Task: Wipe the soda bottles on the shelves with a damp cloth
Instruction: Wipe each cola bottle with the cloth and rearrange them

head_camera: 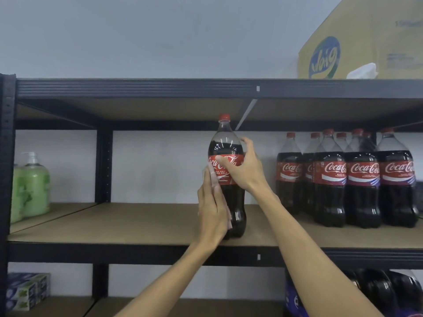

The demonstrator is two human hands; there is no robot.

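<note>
My L hand [212,202] lies flat, fingers straight, pressing the pink cloth [229,221] against the left side of the cola bottle [235,202]. My R hand [243,167] wraps round its label, thumb in front. Bottle stands upright near the front edge of the middle shelf [137,223]. Further back, right: other cola bottles [361,186], clustered. Far left: green soap bottles [32,186]. Up top: cardboard box [361,42].

A pale grey-white wall [160,37] runs behind a black metal rack [137,88]. Its brown shelf boards [137,223] lie level, with an upright post [104,165] at the left.
</note>
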